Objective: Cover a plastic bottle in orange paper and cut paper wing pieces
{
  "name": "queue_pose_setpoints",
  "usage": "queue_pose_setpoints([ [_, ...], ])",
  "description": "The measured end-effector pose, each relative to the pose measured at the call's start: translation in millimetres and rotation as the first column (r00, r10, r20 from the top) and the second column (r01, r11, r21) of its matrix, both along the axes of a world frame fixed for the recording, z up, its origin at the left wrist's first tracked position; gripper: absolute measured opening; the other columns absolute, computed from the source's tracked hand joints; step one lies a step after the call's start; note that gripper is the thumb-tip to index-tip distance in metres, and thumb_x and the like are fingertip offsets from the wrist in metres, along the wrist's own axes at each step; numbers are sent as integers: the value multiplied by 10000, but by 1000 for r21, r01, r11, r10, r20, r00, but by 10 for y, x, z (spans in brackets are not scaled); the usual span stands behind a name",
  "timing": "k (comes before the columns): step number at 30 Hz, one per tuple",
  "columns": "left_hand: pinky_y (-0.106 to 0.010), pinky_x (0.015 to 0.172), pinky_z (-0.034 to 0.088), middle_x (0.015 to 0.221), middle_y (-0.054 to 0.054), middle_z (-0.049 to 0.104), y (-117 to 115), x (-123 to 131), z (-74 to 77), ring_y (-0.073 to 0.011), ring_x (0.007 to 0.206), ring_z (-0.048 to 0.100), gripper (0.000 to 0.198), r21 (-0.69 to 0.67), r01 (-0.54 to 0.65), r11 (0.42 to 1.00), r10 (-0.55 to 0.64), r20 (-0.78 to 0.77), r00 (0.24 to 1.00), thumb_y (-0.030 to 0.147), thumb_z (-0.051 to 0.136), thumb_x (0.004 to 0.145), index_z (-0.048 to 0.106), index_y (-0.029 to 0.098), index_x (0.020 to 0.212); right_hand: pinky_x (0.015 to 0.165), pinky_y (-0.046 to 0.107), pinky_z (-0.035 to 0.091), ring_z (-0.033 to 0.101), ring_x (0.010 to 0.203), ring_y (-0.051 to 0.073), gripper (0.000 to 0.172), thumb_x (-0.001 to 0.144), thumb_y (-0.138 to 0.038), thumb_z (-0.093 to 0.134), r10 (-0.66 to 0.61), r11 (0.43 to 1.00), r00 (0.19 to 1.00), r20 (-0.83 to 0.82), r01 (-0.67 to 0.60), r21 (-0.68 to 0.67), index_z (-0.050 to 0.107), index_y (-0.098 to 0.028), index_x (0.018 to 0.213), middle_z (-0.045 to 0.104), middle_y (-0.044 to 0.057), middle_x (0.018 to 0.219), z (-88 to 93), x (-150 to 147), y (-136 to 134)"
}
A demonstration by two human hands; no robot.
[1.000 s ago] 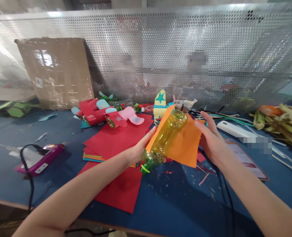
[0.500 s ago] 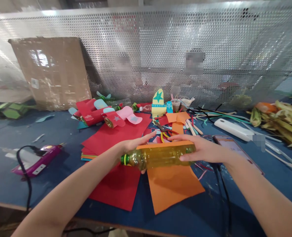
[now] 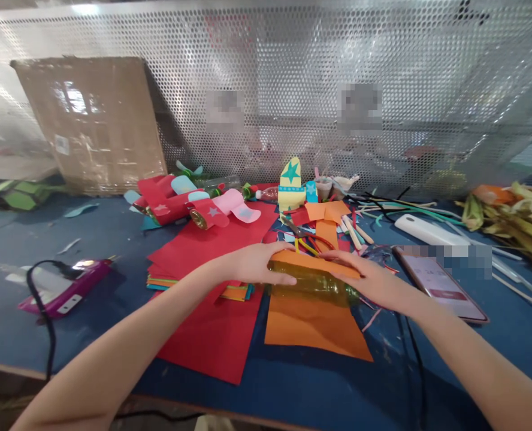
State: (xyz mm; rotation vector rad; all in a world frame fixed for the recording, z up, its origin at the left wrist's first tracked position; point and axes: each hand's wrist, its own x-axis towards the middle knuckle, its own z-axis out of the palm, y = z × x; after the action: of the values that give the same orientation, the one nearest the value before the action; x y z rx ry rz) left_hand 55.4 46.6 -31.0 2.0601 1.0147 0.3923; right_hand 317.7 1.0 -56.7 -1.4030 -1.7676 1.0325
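A yellowish clear plastic bottle [image 3: 308, 286] lies sideways on an orange paper sheet [image 3: 315, 323] spread on the blue table [image 3: 302, 389]. The sheet's far edge curls up over the bottle. My left hand [image 3: 257, 264] presses on the bottle's left end, fingers laid over it. My right hand [image 3: 365, 278] covers the right end, fingers holding the orange edge against the bottle.
Red paper sheets [image 3: 212, 335] lie left of the orange one. A red paper plane [image 3: 176, 203] and a yellow star cutout [image 3: 290, 182] stand behind. A purple glue gun [image 3: 62, 290] with its cable sits left, a phone [image 3: 441, 287] right, green leaves [image 3: 513, 221] far right, cardboard [image 3: 90, 123] behind.
The bottle and orange sheet came down from a tilted, lifted hold to lie flat on the table. Both hands now press on top, with the sheet's far edge folded over the bottle.
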Motion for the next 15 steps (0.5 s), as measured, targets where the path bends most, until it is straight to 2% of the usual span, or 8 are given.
queue_pose_setpoints([
  [2,-274,704,473,929,-49,693,-8,53,-53,-211,669,637,592,38,0,999,0,12,1000,477,724,690,612,285,1240,1007,557,405,608,1101,354,325,704,-443,694,-26,999,1000,-6,27,38,726,-317,1002,710,32,1127,-24,4,1],
  [6,-299,819,459,1104,-74,658,11,104,-82,-249,872,634,479,120,31,992,-37,50,998,480,695,731,668,278,1165,998,529,427,621,1068,311,327,722,-413,690,-88,986,995,-44,94,139,692,-298,1028,684,37,1157,-52,-13,19],
  [10,-311,860,444,1134,-70,660,22,121,-79,-271,985,616,434,108,70,992,-75,43,996,465,655,779,664,278,1171,952,493,477,651,1009,281,248,745,-393,670,-114,976,990,-83,127,174,693,-282,966,714,41,1070,-59,-47,21],
  [15,-305,809,460,1161,-76,661,40,113,-126,-278,967,635,518,40,21,999,-23,39,999,485,664,767,620,258,1230,887,483,516,654,1012,297,244,769,-441,643,-111,984,991,-76,120,135,694,-267,932,724,63,1039,-68,-28,22],
])
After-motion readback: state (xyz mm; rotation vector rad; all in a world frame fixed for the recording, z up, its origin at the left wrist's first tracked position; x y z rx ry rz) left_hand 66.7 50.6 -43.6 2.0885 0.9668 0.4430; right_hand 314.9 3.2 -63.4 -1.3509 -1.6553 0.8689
